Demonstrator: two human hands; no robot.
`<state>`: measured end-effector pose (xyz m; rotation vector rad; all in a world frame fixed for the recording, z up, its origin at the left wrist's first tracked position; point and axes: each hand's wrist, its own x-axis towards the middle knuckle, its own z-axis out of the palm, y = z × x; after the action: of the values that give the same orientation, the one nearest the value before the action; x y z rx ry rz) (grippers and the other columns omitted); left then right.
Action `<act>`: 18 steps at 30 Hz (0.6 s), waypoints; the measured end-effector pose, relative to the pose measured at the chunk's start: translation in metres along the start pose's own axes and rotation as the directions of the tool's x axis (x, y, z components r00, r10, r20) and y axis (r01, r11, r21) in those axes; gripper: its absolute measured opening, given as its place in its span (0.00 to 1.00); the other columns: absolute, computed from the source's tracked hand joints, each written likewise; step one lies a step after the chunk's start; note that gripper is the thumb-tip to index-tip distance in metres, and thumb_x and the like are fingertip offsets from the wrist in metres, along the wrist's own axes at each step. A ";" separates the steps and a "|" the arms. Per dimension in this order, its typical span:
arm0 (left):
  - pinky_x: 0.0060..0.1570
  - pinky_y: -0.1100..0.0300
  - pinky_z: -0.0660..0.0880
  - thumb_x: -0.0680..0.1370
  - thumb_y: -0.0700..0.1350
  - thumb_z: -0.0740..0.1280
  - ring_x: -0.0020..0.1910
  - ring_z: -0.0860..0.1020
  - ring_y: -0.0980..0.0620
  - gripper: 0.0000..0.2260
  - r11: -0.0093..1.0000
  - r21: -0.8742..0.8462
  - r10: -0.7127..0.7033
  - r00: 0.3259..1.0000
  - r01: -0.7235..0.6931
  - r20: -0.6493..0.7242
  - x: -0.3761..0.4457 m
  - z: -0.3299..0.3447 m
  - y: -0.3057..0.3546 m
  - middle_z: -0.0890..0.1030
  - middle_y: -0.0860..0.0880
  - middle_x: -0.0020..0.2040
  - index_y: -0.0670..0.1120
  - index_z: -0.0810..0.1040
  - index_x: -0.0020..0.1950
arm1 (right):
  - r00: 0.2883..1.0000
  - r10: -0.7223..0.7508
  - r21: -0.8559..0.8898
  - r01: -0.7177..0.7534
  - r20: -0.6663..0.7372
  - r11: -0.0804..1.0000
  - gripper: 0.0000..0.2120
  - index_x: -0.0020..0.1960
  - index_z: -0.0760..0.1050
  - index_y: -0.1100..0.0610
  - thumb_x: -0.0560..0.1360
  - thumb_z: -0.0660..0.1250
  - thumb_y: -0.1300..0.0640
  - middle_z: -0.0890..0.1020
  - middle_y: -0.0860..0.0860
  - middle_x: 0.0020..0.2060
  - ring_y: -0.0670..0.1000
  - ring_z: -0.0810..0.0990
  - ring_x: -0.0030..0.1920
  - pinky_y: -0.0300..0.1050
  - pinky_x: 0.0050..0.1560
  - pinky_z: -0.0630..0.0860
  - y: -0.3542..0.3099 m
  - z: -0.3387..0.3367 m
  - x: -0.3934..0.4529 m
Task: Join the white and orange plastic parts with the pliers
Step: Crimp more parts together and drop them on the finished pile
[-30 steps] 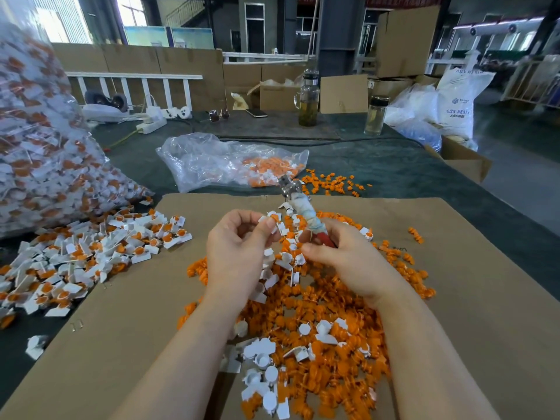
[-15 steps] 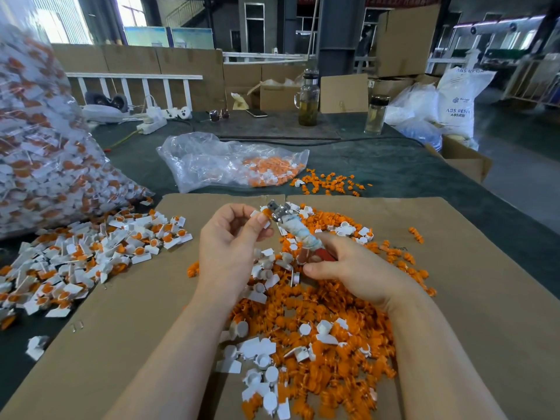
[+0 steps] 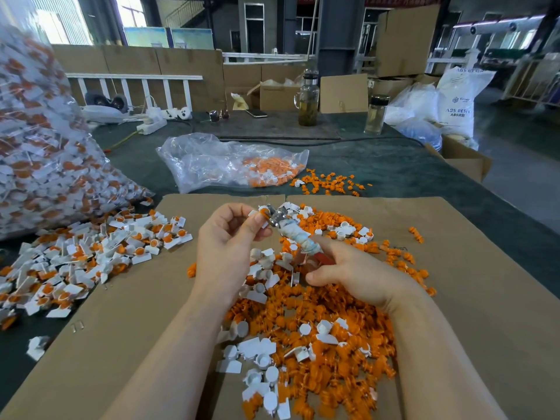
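The left hand (image 3: 230, 237) pinches a white-and-orange piece (image 3: 263, 212) at the nose of the pliers (image 3: 288, 230), whose long axis runs from five toward eleven o'clock out of the gripping right hand (image 3: 348, 274).

Matt brown cardboard sheet (image 3: 454, 298) under glossy orange & white plastic parts (image 3: 318, 328); pliers (image 3: 283, 222) w/ shiny metal head, cloth-wrapped handle. At 11 o'clock, crinkly clear plastic bag (image 3: 212, 162); 1 o'clock, glass jar (image 3: 308, 100).

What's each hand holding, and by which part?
Left hand pinches a white and orange part by its edge at the pliers' nose. Right hand holds the pliers by the handles.
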<state>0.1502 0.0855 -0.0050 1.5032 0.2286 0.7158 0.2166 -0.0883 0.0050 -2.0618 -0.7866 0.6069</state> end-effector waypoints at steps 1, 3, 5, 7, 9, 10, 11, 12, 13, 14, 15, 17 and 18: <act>0.42 0.67 0.78 0.79 0.37 0.67 0.37 0.82 0.55 0.02 1.000 0.001 0.002 1.000 -0.002 0.001 0.000 0.000 0.000 0.81 0.51 0.36 0.41 0.79 0.47 | 1.000 0.001 -0.010 -0.001 0.006 1.000 0.25 0.63 0.72 0.52 0.66 0.67 0.49 0.80 0.52 0.57 0.53 0.78 0.57 0.56 0.64 0.71 -0.001 0.001 0.000; 0.42 0.67 0.78 0.79 0.37 0.68 0.37 0.82 0.56 0.02 1.000 0.003 0.011 1.000 -0.011 0.009 0.001 -0.001 0.001 0.82 0.51 0.36 0.41 0.78 0.47 | 1.000 0.001 -0.044 -0.001 -0.001 0.999 0.25 0.66 0.71 0.51 0.70 0.68 0.51 0.79 0.51 0.57 0.52 0.78 0.56 0.56 0.63 0.72 0.000 0.002 0.003; 0.42 0.68 0.78 0.78 0.37 0.68 0.37 0.82 0.57 0.01 1.000 0.005 0.018 1.000 -0.018 0.018 0.001 -0.002 0.001 0.82 0.51 0.36 0.40 0.78 0.47 | 1.000 -0.009 -0.111 0.005 -0.029 0.994 0.22 0.67 0.70 0.50 0.74 0.67 0.58 0.78 0.47 0.51 0.50 0.78 0.50 0.52 0.55 0.75 0.003 0.002 0.006; 0.41 0.68 0.78 0.78 0.37 0.68 0.36 0.82 0.57 0.01 1.000 0.015 0.023 1.000 -0.023 0.020 0.001 -0.002 0.001 0.82 0.51 0.36 0.39 0.78 0.48 | 0.998 -0.035 -0.169 0.025 -0.056 0.985 0.18 0.59 0.69 0.44 0.75 0.65 0.62 0.73 0.42 0.41 0.44 0.75 0.41 0.43 0.43 0.73 0.005 0.003 0.009; 0.41 0.68 0.78 0.79 0.37 0.67 0.36 0.82 0.57 0.02 1.000 0.020 0.020 1.000 -0.020 0.011 0.001 -0.001 0.000 0.82 0.51 0.36 0.39 0.79 0.47 | 0.994 -0.054 -0.205 0.033 -0.098 0.978 0.20 0.61 0.68 0.41 0.75 0.64 0.62 0.71 0.39 0.39 0.41 0.73 0.37 0.37 0.38 0.69 0.006 0.005 0.010; 0.41 0.68 0.78 0.79 0.37 0.67 0.36 0.82 0.57 0.02 1.000 0.016 0.016 1.000 -0.016 0.005 0.001 -0.001 -0.001 0.81 0.51 0.36 0.40 0.79 0.47 | 0.991 -0.060 -0.217 0.033 -0.118 0.976 0.22 0.66 0.70 0.45 0.76 0.63 0.62 0.71 0.38 0.39 0.41 0.73 0.37 0.35 0.36 0.67 0.007 0.005 0.011; 0.41 0.68 0.77 0.79 0.37 0.67 0.37 0.82 0.56 0.02 1.000 0.012 0.011 1.000 -0.011 0.000 0.000 -0.001 -0.002 0.81 0.52 0.36 0.40 0.79 0.47 | 0.990 -0.060 -0.228 0.029 -0.131 0.973 0.22 0.69 0.70 0.48 0.76 0.63 0.61 0.71 0.38 0.39 0.40 0.73 0.37 0.32 0.35 0.66 0.007 0.006 0.012; 0.41 0.68 0.78 0.79 0.37 0.67 0.37 0.82 0.55 0.03 1.000 0.010 0.006 1.000 -0.006 -0.004 0.000 -0.001 -0.002 0.81 0.53 0.35 0.41 0.79 0.46 | 0.989 -0.055 -0.236 0.021 -0.139 0.971 0.22 0.71 0.70 0.50 0.77 0.62 0.60 0.71 0.38 0.39 0.40 0.73 0.36 0.31 0.33 0.65 0.008 0.006 0.013; 0.41 0.68 0.78 0.79 0.37 0.67 0.37 0.82 0.55 0.03 1.000 0.010 0.002 1.000 -0.002 -0.007 0.000 -0.001 -0.003 0.81 0.53 0.35 0.41 0.79 0.46 | 0.988 -0.050 -0.243 0.014 -0.144 0.970 0.22 0.71 0.70 0.51 0.78 0.62 0.59 0.70 0.38 0.38 0.39 0.72 0.35 0.30 0.31 0.64 0.009 0.007 0.014; 0.41 0.68 0.78 0.79 0.37 0.67 0.37 0.82 0.55 0.03 1.000 0.006 -0.002 1.000 0.002 -0.009 0.000 -0.001 -0.003 0.82 0.54 0.34 0.41 0.79 0.46 | 0.988 -0.053 -0.250 0.015 -0.146 0.968 0.20 0.70 0.71 0.51 0.78 0.62 0.58 0.70 0.39 0.38 0.39 0.72 0.34 0.30 0.31 0.64 0.010 0.007 0.014; 0.41 0.68 0.78 0.79 0.37 0.67 0.37 0.82 0.56 0.03 1.000 0.003 -0.005 1.000 0.005 -0.010 0.001 -0.001 -0.004 0.82 0.54 0.34 0.41 0.79 0.46 | 0.987 -0.061 -0.257 0.021 -0.149 0.966 0.19 0.69 0.72 0.52 0.78 0.62 0.58 0.71 0.39 0.38 0.39 0.72 0.34 0.31 0.31 0.64 0.010 0.008 0.014; 0.41 0.67 0.78 0.79 0.37 0.67 0.37 0.82 0.56 0.03 1.000 0.005 -0.009 1.000 0.009 -0.017 0.001 0.000 -0.005 0.82 0.54 0.34 0.42 0.79 0.47 | 0.985 -0.084 -0.267 0.040 -0.154 0.963 0.16 0.65 0.74 0.51 0.78 0.62 0.58 0.74 0.40 0.38 0.40 0.73 0.34 0.34 0.32 0.66 0.008 0.008 0.014; 0.41 0.67 0.78 0.79 0.38 0.67 0.37 0.82 0.57 0.03 1.000 0.003 -0.011 1.000 0.011 -0.022 0.002 0.000 -0.005 0.82 0.54 0.34 0.42 0.79 0.47 | 0.983 -0.097 -0.270 0.052 -0.155 0.961 0.14 0.62 0.76 0.50 0.78 0.62 0.58 0.76 0.41 0.38 0.41 0.74 0.33 0.37 0.32 0.68 0.008 0.008 0.014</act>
<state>0.1528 0.0869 -0.0094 1.4969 0.2550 0.7238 0.2235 -0.0774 -0.0078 -2.2795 -0.8807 0.2927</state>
